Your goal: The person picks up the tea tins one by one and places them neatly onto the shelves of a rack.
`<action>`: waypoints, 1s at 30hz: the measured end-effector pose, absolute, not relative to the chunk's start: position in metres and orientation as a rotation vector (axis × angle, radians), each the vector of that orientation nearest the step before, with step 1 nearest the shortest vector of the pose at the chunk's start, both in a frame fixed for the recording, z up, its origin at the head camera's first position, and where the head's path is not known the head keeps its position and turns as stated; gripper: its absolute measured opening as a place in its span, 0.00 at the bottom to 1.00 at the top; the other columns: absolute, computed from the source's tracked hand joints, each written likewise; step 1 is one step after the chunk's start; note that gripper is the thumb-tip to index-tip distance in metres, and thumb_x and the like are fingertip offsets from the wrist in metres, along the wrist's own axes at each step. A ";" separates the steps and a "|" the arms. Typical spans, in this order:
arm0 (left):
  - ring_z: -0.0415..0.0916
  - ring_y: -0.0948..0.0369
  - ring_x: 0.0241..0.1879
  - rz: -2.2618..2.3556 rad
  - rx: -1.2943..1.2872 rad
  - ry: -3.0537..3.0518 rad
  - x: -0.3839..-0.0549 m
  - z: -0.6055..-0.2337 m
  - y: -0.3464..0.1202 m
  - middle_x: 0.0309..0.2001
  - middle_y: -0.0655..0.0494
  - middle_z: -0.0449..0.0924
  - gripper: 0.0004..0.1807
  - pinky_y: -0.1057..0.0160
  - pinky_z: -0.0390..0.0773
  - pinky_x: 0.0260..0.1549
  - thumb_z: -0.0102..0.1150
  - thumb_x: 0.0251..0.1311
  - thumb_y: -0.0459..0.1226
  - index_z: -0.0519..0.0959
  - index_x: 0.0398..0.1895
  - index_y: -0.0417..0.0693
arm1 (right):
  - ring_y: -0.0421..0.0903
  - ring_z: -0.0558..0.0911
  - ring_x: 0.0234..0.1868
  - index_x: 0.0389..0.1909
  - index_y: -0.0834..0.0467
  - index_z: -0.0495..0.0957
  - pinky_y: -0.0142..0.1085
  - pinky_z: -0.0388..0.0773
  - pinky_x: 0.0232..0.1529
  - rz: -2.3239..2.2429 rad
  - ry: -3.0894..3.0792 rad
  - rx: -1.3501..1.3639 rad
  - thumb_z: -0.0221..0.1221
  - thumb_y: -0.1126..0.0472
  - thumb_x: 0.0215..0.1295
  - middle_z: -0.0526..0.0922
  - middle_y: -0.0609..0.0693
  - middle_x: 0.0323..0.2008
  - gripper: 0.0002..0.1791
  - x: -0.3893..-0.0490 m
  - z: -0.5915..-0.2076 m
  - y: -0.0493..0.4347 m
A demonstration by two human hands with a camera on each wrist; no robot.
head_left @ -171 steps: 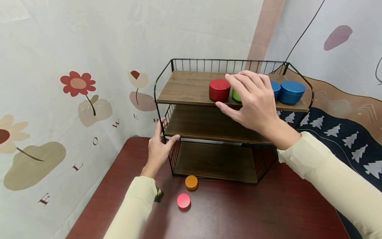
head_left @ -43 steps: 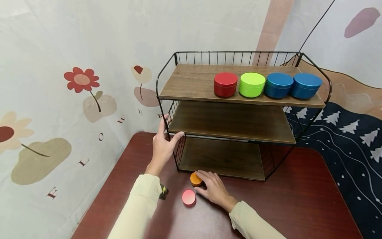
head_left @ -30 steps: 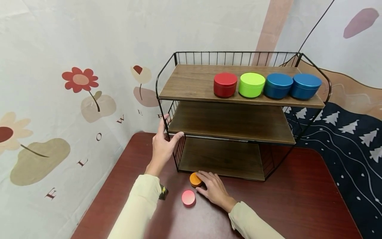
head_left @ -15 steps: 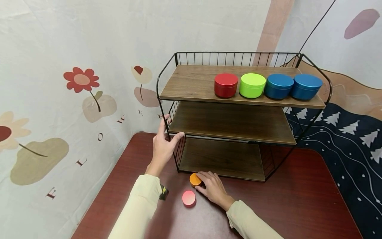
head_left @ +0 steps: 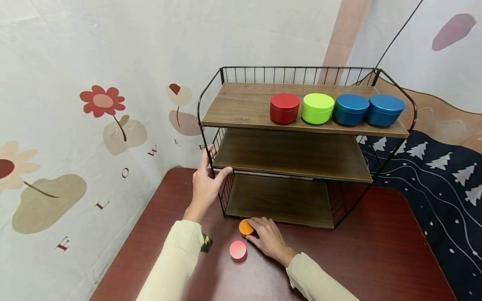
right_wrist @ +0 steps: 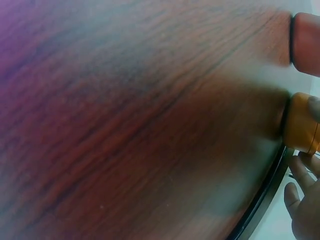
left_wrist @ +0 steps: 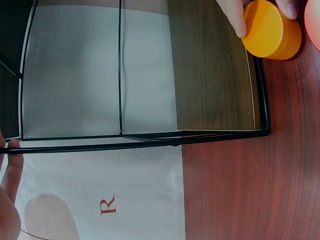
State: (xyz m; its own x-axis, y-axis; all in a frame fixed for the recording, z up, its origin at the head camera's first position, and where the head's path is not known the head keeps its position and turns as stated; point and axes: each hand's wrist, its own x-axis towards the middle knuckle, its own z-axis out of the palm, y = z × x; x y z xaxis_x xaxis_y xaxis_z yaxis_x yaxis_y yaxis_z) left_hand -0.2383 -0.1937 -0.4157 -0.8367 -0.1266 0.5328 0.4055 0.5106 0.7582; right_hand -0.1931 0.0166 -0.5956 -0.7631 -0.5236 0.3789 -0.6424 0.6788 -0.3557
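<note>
There are six round containers (head_left: 246, 228), three wooden shelves (head_left: 293, 151) and one table (head_left: 380, 251)

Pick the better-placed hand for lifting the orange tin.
Probably the right hand: it grips the orange tin, while the left hand holds the side of the rack, farther from the tin.

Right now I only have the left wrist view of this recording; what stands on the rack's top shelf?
Observer: The head view shows a row on the top shelf: a red container, a lime green container and two blue containers.
Operator: My view cuts off the pink container. Where is all of it?
Observer: On the table, in front of the orange container as the head camera sees it.
</note>
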 end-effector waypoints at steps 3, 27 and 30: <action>0.68 0.60 0.15 -1.310 -0.234 -2.215 -0.238 -0.416 -0.193 0.67 0.57 0.72 0.42 0.65 0.67 0.19 0.70 0.60 0.45 0.60 0.75 0.65 | 0.46 0.79 0.49 0.58 0.55 0.81 0.52 0.76 0.52 0.688 -2.625 0.949 0.72 0.48 0.57 0.83 0.49 0.52 0.29 -0.193 -0.594 0.019; 0.69 0.58 0.17 -1.319 -0.240 -2.220 -0.237 -0.417 -0.195 0.67 0.57 0.72 0.42 0.64 0.67 0.21 0.69 0.60 0.44 0.59 0.76 0.63 | 0.43 0.78 0.46 0.52 0.53 0.82 0.44 0.77 0.46 0.537 -2.387 1.150 0.76 0.46 0.49 0.84 0.45 0.46 0.29 -0.190 -0.554 0.037; 0.70 0.58 0.17 -1.317 -0.236 -2.223 -0.237 -0.416 -0.194 0.67 0.58 0.72 0.43 0.64 0.68 0.22 0.70 0.60 0.44 0.59 0.76 0.64 | 0.43 0.78 0.46 0.52 0.53 0.82 0.44 0.77 0.46 0.547 -2.363 1.178 0.76 0.47 0.48 0.84 0.45 0.46 0.30 -0.188 -0.546 0.038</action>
